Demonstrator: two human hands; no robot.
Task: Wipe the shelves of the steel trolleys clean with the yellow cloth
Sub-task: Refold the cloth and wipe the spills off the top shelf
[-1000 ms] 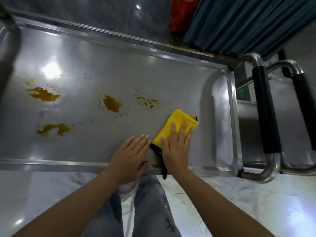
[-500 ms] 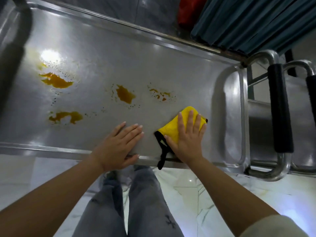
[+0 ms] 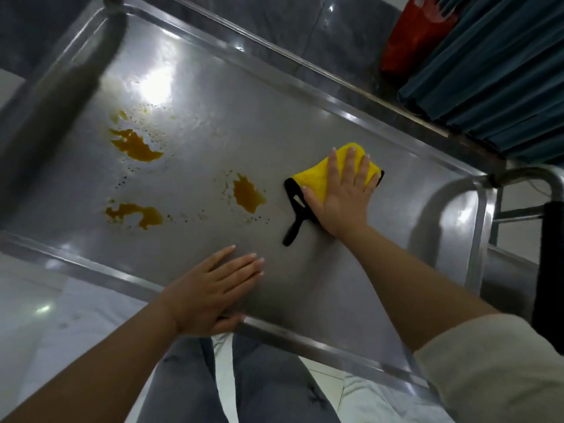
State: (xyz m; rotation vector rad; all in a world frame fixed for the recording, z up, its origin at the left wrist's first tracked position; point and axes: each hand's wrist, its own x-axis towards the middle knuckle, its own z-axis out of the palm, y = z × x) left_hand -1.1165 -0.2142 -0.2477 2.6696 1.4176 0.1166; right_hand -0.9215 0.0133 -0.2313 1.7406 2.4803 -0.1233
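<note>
Three large amber stains (image 3: 135,146) and a scatter of small specks are counted on the top shelf (image 3: 305,141) of the steel trolley, so the wiping is judged to be at an early stage. One stain is noted at far left, one (image 3: 134,215) at near left, and one (image 3: 247,194) near the middle, just left of the yellow cloth (image 3: 317,178).

The yellow cloth is pressed flat onto the shelf toward its right-hand part, under the right hand (image 3: 341,193). Fingers of that hand are held straight and spread over the fabric; nothing is gripped or pinched. A black trim and loop (image 3: 293,218) are seen trailing from the cloth's near-left corner.

The left hand (image 3: 213,288) is laid flat, fingers extended, on the near part of the shelf, with the thumb hooked at the near rim; it is judged to be a brace only.

Steel around and to the right of the cloth appears free of stains, though glare prevents certainty. All three large stains remain untouched by the cloth. A black-gripped handle (image 3: 552,257) is visible at the right edge, possibly belonging to a second trolley. Lower shelves are not visible; their state cannot be told.
</note>
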